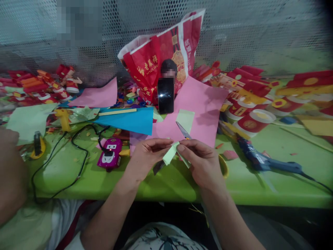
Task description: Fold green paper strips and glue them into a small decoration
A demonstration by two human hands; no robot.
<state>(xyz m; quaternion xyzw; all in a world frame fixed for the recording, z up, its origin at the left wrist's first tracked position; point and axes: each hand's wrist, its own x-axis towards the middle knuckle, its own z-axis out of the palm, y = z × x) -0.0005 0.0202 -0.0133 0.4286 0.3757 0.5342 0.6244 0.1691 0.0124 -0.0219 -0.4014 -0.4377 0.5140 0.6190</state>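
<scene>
Pale green paper sits between the left hand and right hand, both pinching it; it is already creased, though its loose ends suggest unfinished folding. A glue gun lies untouched right of the grip.

From here I can read "SINCE" under gold Chinese characters on the red bag, and "结婚" on its white strip; the paper cup's emblem is too blurred.

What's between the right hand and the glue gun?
Head view: mainly a yellow ring partly behind the right hand, then a pink scrap on the green table.
</scene>
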